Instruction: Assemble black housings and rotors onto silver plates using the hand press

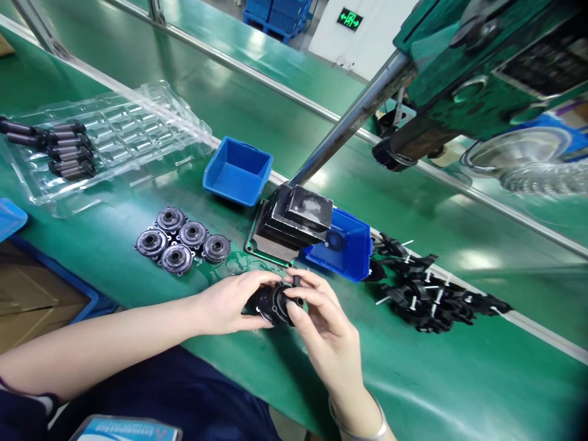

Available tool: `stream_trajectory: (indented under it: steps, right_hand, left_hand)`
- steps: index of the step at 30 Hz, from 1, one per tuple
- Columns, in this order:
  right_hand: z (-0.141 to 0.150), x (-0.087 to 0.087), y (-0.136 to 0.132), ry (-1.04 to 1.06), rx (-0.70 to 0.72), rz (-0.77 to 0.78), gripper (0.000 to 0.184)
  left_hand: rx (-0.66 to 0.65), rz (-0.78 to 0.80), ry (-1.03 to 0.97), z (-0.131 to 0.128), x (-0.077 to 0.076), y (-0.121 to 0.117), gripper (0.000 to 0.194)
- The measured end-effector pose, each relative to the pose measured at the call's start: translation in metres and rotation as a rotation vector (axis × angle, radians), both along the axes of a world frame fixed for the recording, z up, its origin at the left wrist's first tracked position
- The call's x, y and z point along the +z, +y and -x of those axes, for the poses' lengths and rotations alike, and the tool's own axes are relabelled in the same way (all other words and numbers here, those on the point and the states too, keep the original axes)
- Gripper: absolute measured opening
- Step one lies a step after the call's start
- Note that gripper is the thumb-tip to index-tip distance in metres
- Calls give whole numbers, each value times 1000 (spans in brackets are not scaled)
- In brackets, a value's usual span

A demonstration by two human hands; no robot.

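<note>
A clear plastic tray (151, 125) is lying at the far left of the green table (413, 383), with dark tubes (71, 153) sitting in its left end. Five round black discs (192, 233) are sitting close together, nearer the table's near edge. A blue bin (239, 168) is standing toward the far edge, and another blue bin (342, 251) is standing to its right. Between the bins, a heavy metal block (298, 214) is sitting just past the hands and hiding a bit of the right bin. A steel pole (349, 122) is rising behind it, and a big green machine head (459, 73) is hanging over the right side. Black plastic parts with white sticks (422, 294) are lying in a heap below it.

The left hand (227, 303) is curling partly open around the left side of a round black part (271, 303). The right hand (328, 324) is pinching its right side with thumb and fingertips. The part is staying between both hands, near the table's near edge.
</note>
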State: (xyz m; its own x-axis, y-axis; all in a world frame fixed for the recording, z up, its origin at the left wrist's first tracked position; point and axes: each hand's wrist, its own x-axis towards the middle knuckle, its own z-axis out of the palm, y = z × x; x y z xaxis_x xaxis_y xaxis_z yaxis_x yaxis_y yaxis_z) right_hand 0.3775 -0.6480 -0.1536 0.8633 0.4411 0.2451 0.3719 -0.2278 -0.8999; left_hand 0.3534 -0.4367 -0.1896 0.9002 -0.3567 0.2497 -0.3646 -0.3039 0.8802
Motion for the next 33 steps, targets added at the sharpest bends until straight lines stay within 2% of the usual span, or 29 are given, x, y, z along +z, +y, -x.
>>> stream_trajectory:
  steps: [4,7,11,18,23,25,27,29,31,33]
  right_hand:
    - [5,-9,-3,-126,28,99,32]
    - [12,-22,-2,-56,-40,85,42]
    - [19,-33,2,-34,-109,43,43]
    - [18,-33,4,-48,-86,40,44]
    - [19,-36,5,-55,-87,57,43]
    - [15,-32,1,-50,-49,89,47]
    - [4,-18,-7,-35,22,133,53]
    - [-15,12,-16,-81,29,141,56]
    - [-40,57,-25,-239,-100,66,52]
    - [-70,112,-30,-472,-271,-87,48]
  left_hand:
    - [-19,-24,13,0,1,0,64]
    - [-20,-38,21,1,1,1,63]
    - [-40,3,-21,2,-2,1,62]
    - [-98,35,-78,-3,-2,3,36]
    - [-82,64,-91,-2,-8,2,36]
    - [-63,66,-98,1,-6,1,38]
    - [-42,67,-113,1,5,2,40]
    - [-29,72,-163,-4,30,6,41]
    - [-24,67,-269,-18,63,11,42]
    - [28,37,-370,-41,96,17,41]
